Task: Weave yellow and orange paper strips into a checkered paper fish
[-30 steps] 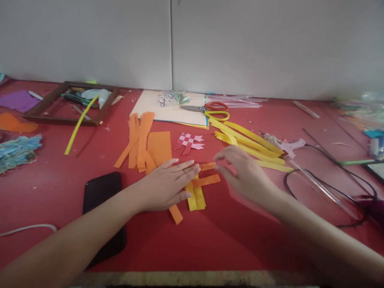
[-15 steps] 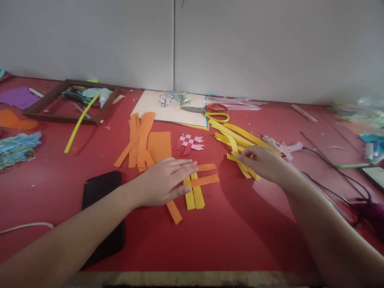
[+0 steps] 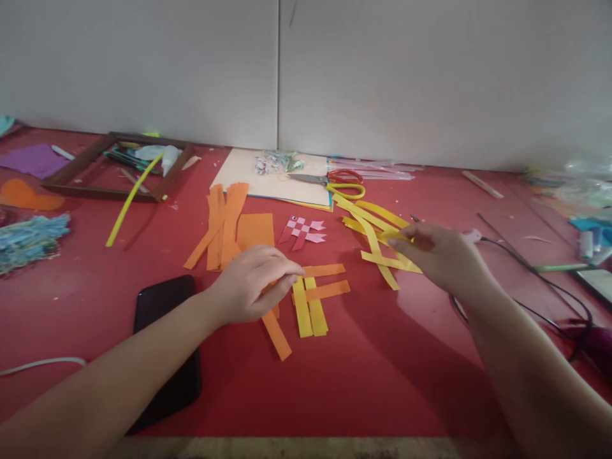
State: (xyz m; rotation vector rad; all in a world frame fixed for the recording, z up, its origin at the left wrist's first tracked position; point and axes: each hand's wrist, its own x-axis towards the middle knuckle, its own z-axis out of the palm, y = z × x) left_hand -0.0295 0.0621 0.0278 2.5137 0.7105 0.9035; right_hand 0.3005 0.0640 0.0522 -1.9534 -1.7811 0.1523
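Observation:
My left hand (image 3: 255, 282) has its fingers bent and thumb drawn in at the left end of a crossed piece of orange strips (image 3: 329, 290) and yellow paper strips (image 3: 302, 312). What its fingertips hold, if anything, is hidden. On the right, my right hand (image 3: 437, 255) pinches a yellow paper strip (image 3: 392, 236) above a loose pile of yellow strips (image 3: 375, 255). A small woven pink paper fish (image 3: 302, 231) lies between the hands, farther back. Orange paper strips (image 3: 217, 226) and an orange sheet (image 3: 255, 231) lie behind my left hand.
Red-and-yellow-handled scissors (image 3: 347, 183) rest on pale paper sheets (image 3: 239, 172). A brown frame (image 3: 102, 191) with craft supplies is back left. A black phone (image 3: 165, 293) lies under my left forearm. A dark cable (image 3: 526, 255) runs at right. A wall closes the back.
My left hand has drawn back slightly to the left, its fingers now bent instead of flat over the crossed strips. My right hand has shifted right, and the yellow pile has spread.

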